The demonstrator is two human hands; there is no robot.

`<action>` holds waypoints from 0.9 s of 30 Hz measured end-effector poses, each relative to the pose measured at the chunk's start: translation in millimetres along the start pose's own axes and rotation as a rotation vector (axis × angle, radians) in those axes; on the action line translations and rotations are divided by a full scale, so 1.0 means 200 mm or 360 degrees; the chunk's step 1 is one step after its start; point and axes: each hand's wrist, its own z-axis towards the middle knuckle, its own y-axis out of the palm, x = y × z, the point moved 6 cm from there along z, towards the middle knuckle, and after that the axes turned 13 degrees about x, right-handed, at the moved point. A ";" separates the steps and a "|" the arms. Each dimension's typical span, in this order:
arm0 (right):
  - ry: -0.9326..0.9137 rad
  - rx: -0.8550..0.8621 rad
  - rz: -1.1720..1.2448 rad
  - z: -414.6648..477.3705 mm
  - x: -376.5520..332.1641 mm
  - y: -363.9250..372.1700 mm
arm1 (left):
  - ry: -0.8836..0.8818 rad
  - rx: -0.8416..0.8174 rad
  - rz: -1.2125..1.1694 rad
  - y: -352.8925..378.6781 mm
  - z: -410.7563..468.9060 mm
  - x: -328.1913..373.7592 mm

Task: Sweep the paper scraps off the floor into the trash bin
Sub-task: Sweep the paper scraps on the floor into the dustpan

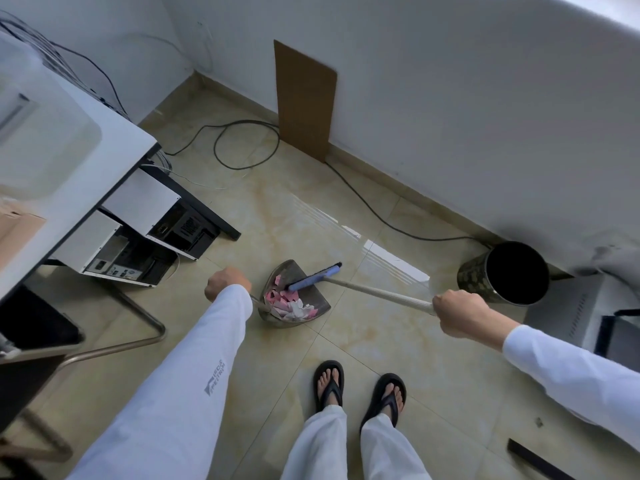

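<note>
A metal dustpan (317,303) sits on the tiled floor ahead of my feet, with pink and white paper scraps (289,304) piled inside it. My left hand (227,282) is closed around the dustpan's handle, mostly hidden by my sleeve. My right hand (459,315) grips the pale stick of a broom whose blue head (313,277) rests over the scraps at the dustpan's mouth. The dark round trash bin (509,273) stands to the right by the wall, its opening facing up, apart from the dustpan.
A desk (86,174) with two open computer cases (138,237) beneath it stands on the left. A black cable (367,202) runs along the floor to the wall. A cardboard sheet (304,98) leans on the wall. A chair leg (145,317) lies lower left.
</note>
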 end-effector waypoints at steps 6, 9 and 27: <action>0.0133 -0.0065 0.0203 -0.01 0.02 0.00 | -0.0006 0.0008 -0.0009 0.01 -0.01 0.00; 0.0209 -0.0116 0.0403 0.03 -0.06 0.02 | -0.0006 0.0001 0.0002 0.01 -0.01 0.00; -0.0042 -0.0873 0.0647 -0.09 -0.47 0.25 | -0.0049 0.0009 0.0029 0.10 0.07 -0.02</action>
